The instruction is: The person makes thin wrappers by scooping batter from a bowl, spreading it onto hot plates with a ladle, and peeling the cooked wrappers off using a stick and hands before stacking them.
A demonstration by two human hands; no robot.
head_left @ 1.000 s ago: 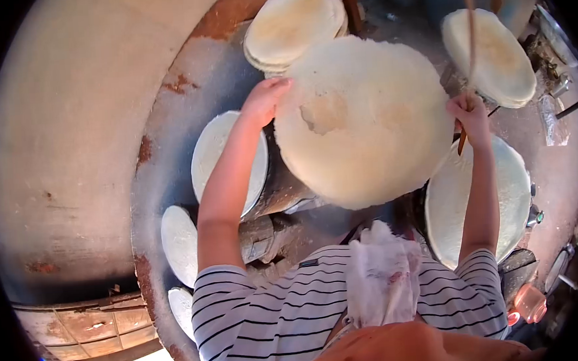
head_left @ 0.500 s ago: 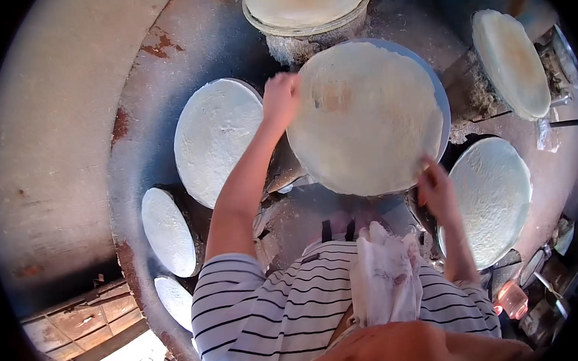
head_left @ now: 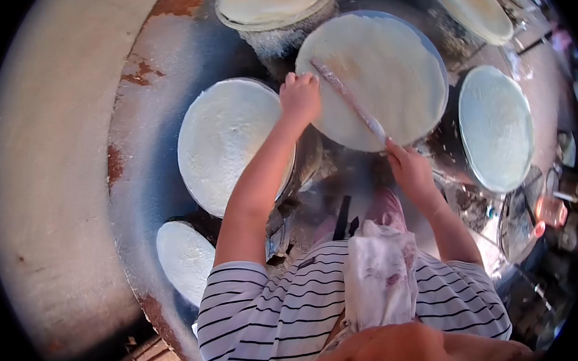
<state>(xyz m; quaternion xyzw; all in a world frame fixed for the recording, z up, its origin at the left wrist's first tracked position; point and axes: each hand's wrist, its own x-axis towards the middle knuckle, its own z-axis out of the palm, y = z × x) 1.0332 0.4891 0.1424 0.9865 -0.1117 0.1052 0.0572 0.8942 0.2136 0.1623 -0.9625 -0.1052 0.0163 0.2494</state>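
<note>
The flatbread [head_left: 395, 78] could be torn by overpressing the stick [head_left: 349, 101] gripped in the right hand [head_left: 409, 168]; grip of the left hand [head_left: 301, 99] is unclear.

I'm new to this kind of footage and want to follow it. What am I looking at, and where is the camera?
There is no machine here: you see a person's own two bare hands. Every picture comes from one camera worn on the head, looking forward and down, so the striped shirt fills the bottom. Ahead, a thin, pale round sheet lies on a round plate, whose rim shows at the upper right. The right hand grips a long stick slanting over the sheet. The left hand is at the sheet's left edge; whether it pinches it is hard to tell. Other pale rounds surround them, including one on the left.
</note>
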